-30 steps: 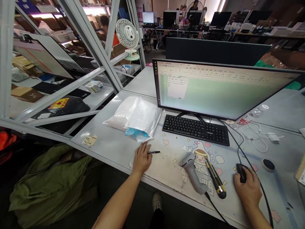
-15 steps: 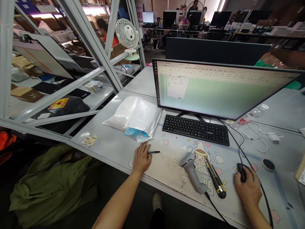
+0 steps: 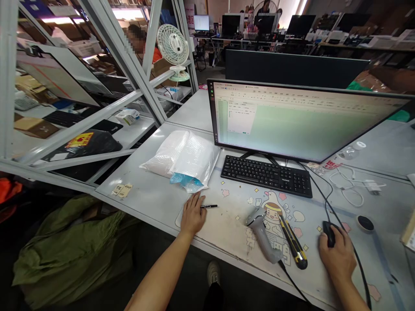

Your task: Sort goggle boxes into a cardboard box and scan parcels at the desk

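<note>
My left hand (image 3: 193,212) rests palm down on the desk mat (image 3: 227,235), fingers stretched forward. A dark pen (image 3: 210,206) pokes out to the right from beside its thumb and forefinger; its other end is hidden by the hand. Just beyond the fingertips lies a white bubble mailer (image 3: 197,157) with blue wrap (image 3: 186,180) showing at its mouth. My right hand (image 3: 339,252) is closed over a black computer mouse (image 3: 329,233). Between the hands are a grey barcode scanner (image 3: 264,235) and a yellow-and-black utility knife (image 3: 293,244).
A wide monitor (image 3: 298,125) stands behind a black keyboard (image 3: 266,175). Cables run past the mouse to the right. A white charger cable (image 3: 352,185) and a plastic bottle (image 3: 352,152) lie beyond. Metal frame bars (image 3: 97,116) bound the left side, with a clipped fan (image 3: 173,45).
Both hands and the desk things have stayed in place. A person seen behind the left frame has shifted slightly.
</note>
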The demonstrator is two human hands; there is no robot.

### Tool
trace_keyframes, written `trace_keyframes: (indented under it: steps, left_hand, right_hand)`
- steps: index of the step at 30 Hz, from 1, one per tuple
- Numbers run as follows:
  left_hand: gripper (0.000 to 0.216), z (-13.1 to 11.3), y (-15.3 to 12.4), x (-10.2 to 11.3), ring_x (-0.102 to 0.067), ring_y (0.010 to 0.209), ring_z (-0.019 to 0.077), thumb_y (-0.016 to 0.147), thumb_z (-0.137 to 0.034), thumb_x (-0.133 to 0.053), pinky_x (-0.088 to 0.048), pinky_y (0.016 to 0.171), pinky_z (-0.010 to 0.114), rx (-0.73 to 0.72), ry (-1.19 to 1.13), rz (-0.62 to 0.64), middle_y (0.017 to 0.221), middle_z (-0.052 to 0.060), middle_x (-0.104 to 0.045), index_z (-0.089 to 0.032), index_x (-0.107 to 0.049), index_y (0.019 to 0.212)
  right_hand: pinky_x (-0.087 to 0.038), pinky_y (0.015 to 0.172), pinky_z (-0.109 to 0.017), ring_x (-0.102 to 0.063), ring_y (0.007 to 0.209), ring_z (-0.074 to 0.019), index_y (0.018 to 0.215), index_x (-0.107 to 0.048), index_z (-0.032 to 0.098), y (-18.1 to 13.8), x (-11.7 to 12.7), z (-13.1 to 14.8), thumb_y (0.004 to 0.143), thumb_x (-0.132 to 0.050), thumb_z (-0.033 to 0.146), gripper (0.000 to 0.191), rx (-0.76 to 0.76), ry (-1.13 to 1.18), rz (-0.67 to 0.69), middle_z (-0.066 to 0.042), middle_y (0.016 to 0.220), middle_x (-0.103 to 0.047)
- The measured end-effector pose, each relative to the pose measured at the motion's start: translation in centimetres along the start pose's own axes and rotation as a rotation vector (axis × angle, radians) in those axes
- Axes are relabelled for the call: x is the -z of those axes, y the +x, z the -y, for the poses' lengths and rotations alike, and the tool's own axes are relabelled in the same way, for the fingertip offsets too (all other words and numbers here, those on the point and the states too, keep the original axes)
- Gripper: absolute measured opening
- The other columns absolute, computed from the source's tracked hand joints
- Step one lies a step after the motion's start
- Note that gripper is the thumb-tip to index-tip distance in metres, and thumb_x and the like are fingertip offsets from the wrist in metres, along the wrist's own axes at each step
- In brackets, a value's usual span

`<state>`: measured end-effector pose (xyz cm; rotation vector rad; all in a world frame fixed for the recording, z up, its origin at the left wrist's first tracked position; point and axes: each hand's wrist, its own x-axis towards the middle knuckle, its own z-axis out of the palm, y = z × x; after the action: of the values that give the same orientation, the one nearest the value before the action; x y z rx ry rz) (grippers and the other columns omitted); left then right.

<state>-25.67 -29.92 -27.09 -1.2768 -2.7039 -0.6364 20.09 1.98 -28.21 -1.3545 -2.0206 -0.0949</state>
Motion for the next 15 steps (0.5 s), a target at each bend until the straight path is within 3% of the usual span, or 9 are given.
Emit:
trace_keyframes:
  steps: [15]
  left_hand:
    - [0.051,-0.07,-0.01,0.12,-0.045,0.156,0.0352,0.097,-0.02,-0.05,-0.04,0.125,0.056,-0.004,-0.011,0.004,0.166,0.013,-0.054,-0.018,-0.064,0.146]
  right_hand:
    - [-0.055,0.105,-0.055,-0.063,0.133,-0.0428,0.139,-0.07,0.011,-0.1,-0.1,-0.24,0.097,-0.059,0.043,0.054,0.004,0.009,0.005,-0.022,0.15,-0.061]
